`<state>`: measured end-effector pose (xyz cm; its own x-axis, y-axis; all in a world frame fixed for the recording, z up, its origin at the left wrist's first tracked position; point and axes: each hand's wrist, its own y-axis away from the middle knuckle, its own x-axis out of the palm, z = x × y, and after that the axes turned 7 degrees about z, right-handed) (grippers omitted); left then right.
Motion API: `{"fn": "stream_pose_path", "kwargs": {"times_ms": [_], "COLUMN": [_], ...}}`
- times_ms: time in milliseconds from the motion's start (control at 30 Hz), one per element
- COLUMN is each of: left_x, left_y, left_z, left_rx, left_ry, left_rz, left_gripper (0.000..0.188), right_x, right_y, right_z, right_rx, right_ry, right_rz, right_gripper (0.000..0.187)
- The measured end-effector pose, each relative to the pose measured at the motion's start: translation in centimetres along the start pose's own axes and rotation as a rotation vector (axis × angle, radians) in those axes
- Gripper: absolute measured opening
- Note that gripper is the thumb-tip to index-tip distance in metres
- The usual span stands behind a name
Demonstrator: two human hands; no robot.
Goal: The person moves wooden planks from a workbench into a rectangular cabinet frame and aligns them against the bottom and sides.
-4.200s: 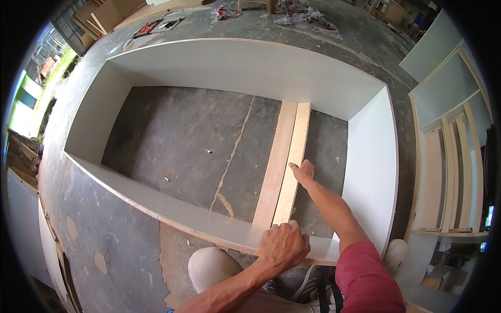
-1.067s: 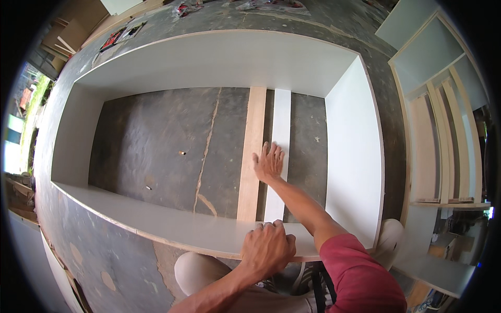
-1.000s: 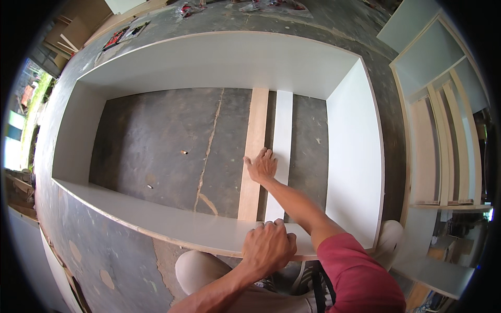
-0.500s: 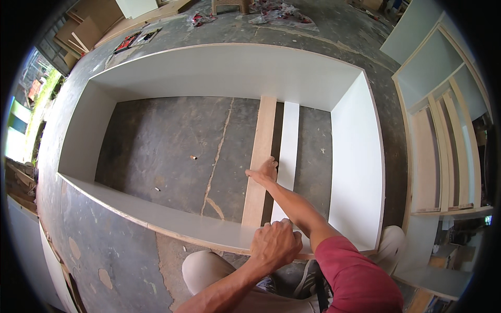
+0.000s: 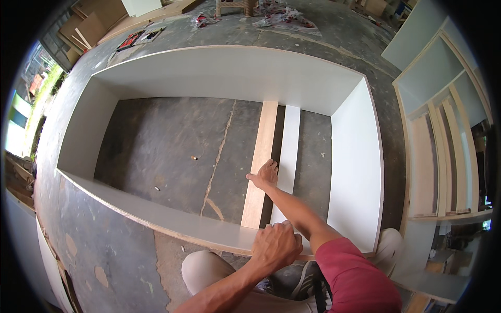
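A long rectangular cabinet frame [image 5: 214,68] with pale grey and white panels lies on the concrete floor. Across its right half runs a bare wooden slat [image 5: 266,125], and a white slat [image 5: 290,133] lies parallel to it on the right. My right hand [image 5: 265,175] reaches in and spans the wooden slat, thumb at its left edge and fingers at its right. Knuckles up, my left hand [image 5: 276,244] is closed over the top edge of the near panel; its fingertips are hidden. My right forearm covers part of the white slat.
Another cabinet with wooden slats [image 5: 443,151] stands at the right. Beyond the frame lie an open tool case [image 5: 130,40] and plastic bags [image 5: 287,18], near a woven stool [image 5: 236,6]. My bent knee [image 5: 206,271] is close to the near panel.
The view has shifted slightly. Both hands keep nearly the same places, the right on the wooden slat and the left at the near panel's edge.
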<state>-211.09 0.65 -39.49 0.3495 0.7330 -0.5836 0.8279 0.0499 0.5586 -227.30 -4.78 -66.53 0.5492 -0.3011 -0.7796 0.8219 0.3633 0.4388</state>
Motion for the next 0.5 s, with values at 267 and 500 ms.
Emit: {"fn": "stream_pose_path", "kwargs": {"times_ms": [267,500], "left_x": [0.7,0.9], "left_y": [0.0,0.0], "left_z": [0.4,0.3], "left_rx": [0.016,0.049], "left_ry": [-0.037,-0.039], "left_rz": [-0.042,-0.048], "left_gripper": [0.033,0.032], "right_x": [-0.7,-2.3], "right_y": [1.3,0.5], "right_z": [0.3,-0.7], "right_rx": [-0.05,-0.028], "right_ry": [0.231,0.326], "right_rz": [-0.023,0.178], "right_gripper": [0.111,0.115]}}
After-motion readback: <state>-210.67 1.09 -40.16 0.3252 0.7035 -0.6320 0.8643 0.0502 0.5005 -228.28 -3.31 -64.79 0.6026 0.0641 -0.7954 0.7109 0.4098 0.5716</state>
